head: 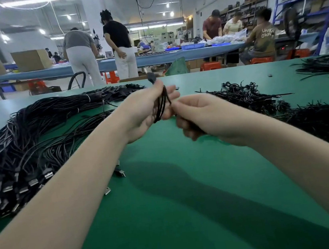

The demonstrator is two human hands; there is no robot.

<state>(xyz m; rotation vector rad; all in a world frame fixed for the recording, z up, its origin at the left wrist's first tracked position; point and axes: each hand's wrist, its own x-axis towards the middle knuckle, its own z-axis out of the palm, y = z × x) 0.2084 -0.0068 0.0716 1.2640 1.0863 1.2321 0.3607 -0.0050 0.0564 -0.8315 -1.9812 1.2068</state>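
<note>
Above the green table (178, 185), my left hand (143, 110) holds a thin black cable (162, 103) wound in several loops across its palm. The cable's plug end (151, 77) sticks up past the thumb. My right hand (198, 115) is just to the right, its fingers curled, pinching the cable's loose end next to the loops. Something dark sits under its curled fingers; I cannot make out what.
A big heap of black USB cables (26, 142) covers the table's left side, metal plugs toward me. Piles of black ties or short cables (260, 97) lie on the right and far right (323, 65). Beyond the table, several people work at a long blue bench (150, 58).
</note>
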